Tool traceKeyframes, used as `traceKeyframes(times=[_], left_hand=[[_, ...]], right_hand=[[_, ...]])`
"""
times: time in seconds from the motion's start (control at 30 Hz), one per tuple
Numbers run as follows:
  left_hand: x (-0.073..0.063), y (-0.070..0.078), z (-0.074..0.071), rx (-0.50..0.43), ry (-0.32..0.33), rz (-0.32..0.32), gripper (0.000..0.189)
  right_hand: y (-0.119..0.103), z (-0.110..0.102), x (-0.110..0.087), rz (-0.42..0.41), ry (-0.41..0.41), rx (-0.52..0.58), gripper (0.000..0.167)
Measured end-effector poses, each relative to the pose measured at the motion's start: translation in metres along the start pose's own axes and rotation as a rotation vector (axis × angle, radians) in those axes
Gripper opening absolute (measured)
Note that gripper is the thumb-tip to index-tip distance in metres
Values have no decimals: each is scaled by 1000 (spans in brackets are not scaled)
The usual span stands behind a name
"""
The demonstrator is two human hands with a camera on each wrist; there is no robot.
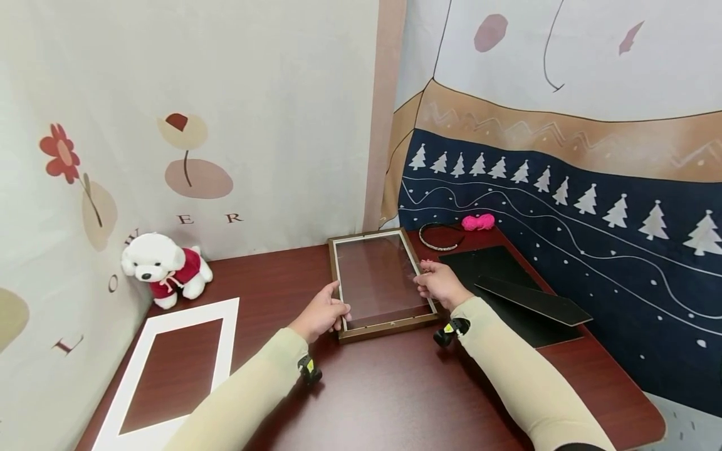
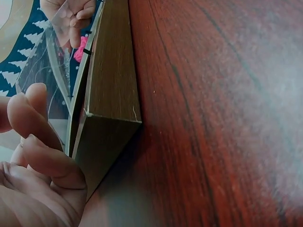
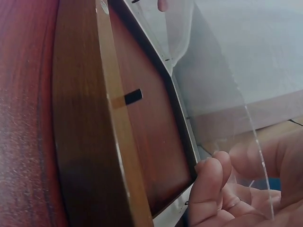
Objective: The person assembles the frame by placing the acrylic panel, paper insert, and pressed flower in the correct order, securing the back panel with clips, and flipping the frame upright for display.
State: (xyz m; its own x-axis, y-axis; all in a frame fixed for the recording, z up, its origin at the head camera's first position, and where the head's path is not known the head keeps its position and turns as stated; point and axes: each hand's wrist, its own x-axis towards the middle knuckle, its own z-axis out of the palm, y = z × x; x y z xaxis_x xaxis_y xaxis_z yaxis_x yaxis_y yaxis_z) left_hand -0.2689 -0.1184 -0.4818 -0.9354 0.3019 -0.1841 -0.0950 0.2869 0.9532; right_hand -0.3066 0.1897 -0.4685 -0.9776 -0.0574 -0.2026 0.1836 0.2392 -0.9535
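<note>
A brown wooden picture frame (image 1: 389,327) lies on the table, its inner side edged in white with small dark tabs. Over its opening is a clear sheet (image 3: 222,90), tilted above the frame in the right wrist view. My left hand (image 1: 323,313) pinches the sheet's left side near the frame's front left corner, fingers curled in the left wrist view. On the opposite side, my right hand (image 1: 442,283) pinches the sheet between thumb and fingers, close to the frame's right edge. A strip of red-brown table shows through the frame's near end.
A white mat border (image 1: 227,338) lies at left, below a white plush dog (image 1: 169,266) in red clothing. At right is a black backing board (image 1: 491,266) with a raised stand leg (image 1: 533,300). Behind are a headband (image 1: 435,247) and a pink bundle (image 1: 478,222). Fabric curtains border the table.
</note>
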Motion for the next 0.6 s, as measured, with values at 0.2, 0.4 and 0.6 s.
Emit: traceKeyframes(times=[0.2,0.4,0.6], left_hand=[[4,-2,-3,26,-16,11,83],[8,-4,-7,53,-33,1,82],[8,-5,-12,109,-23,-15,74]], right_hand=[[-1,-2,5,4,7,-52,62],[1,-3,9,1,-2,-93,62],[1,-2,10,-6,2,-118,60]])
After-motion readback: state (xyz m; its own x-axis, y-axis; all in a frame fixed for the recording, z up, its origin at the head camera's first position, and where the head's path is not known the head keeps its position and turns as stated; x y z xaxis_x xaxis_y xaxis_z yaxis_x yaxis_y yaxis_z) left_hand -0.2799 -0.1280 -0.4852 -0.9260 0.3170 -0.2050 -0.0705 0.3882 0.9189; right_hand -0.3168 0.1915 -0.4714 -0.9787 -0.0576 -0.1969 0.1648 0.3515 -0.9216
